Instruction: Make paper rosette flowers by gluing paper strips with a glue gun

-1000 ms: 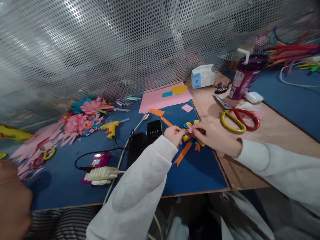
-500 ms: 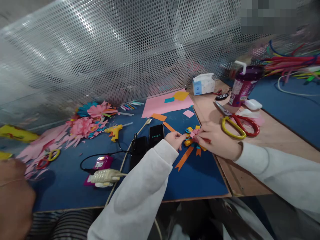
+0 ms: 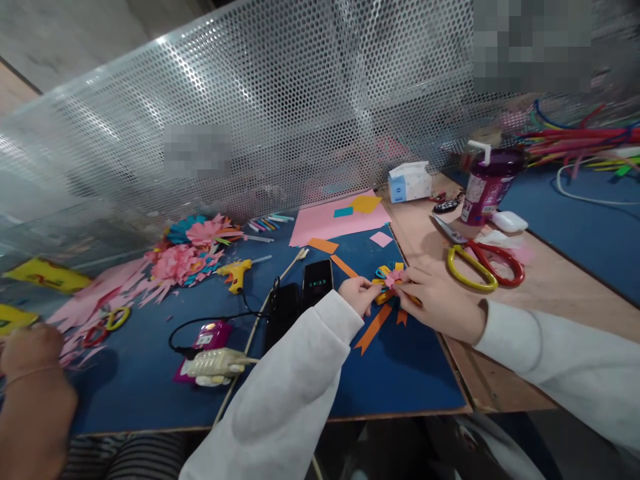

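A paper rosette (image 3: 393,276) of yellow and blue loops with a pink centre lies on the blue table mat, two orange tails hanging from it toward me. My left hand (image 3: 356,294) pinches its left edge between thumb and forefinger. From the other side, my right hand (image 3: 436,301) is closed with its fingertips on the pink centre and right edge; part of the rosette is hidden beneath them. Close to my right hand lie scissors (image 3: 473,268) with one yellow and one red handle loop. An orange paper strip (image 3: 344,266) is just beyond my left hand.
Left of my arm are phones (image 3: 317,279), a cabled power strip (image 3: 217,363) and a yellow glue gun (image 3: 235,275). A purple drink cup (image 3: 487,187) and tissue pack (image 3: 410,183) stand behind. Another person's hand (image 3: 33,353) is at far left, near pink paper flowers (image 3: 183,265).
The view has tilted up slightly, so things sit a bit lower and further right. Both my hands stay at the rosette, with small finger shifts. The other person's hand shows more fully.
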